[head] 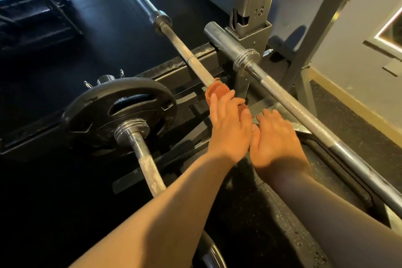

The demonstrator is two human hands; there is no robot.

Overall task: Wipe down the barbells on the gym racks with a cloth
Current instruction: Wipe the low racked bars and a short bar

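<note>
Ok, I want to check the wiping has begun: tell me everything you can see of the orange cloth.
The orange cloth is soft, bunched fabric wrapped round the knurled shaft of the middle barbell. Only its far end shows, in rounded folds. The rest lies under the left hand, which grips it against the bar. The right hand rests close beside, not visibly touching it.

Orange cloth [214, 92] mostly under the left hand [230, 130]; middle barbell's [180, 45] near end out of sight.
</note>
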